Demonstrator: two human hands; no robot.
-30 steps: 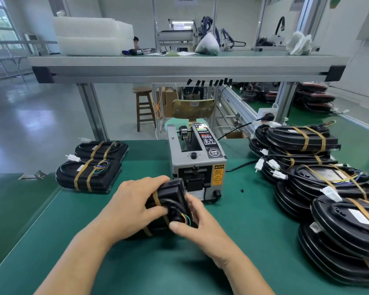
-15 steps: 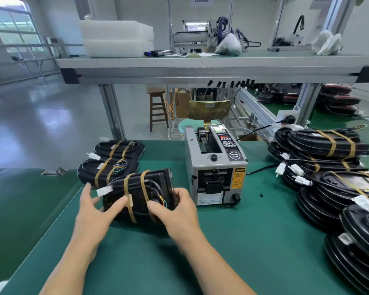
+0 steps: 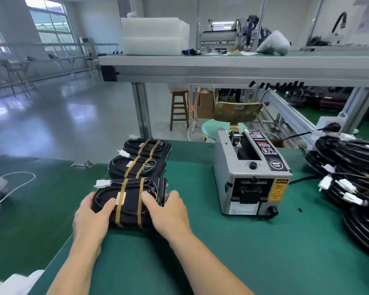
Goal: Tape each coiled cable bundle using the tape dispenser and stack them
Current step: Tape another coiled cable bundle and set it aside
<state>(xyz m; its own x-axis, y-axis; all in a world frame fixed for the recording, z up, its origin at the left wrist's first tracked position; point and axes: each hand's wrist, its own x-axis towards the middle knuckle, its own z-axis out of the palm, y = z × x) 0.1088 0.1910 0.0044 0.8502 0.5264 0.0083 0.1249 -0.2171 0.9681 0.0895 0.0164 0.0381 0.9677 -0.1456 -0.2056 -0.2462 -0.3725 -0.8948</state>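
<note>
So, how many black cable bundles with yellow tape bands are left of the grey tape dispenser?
3: the nearest bundle, gripped by the left hand and right hand; middle bundle behind it; farthest bundle behind that. None seems hidden there.

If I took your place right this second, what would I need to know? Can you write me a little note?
Left hand: grips the left end of the bundle, thumb on top.
Right hand: grips its right end, thumb on top.
Where: the bundle is low on the green table, in front of the second bundle and third bundle. The tape dispenser stands to the right, with a pile of cable coils beyond it.
Done: two tape bands wrap this bundle.
Left: let go, probably stack it with the others, then take the next coil. How much of the pile is taped, I cannot tell.
</note>
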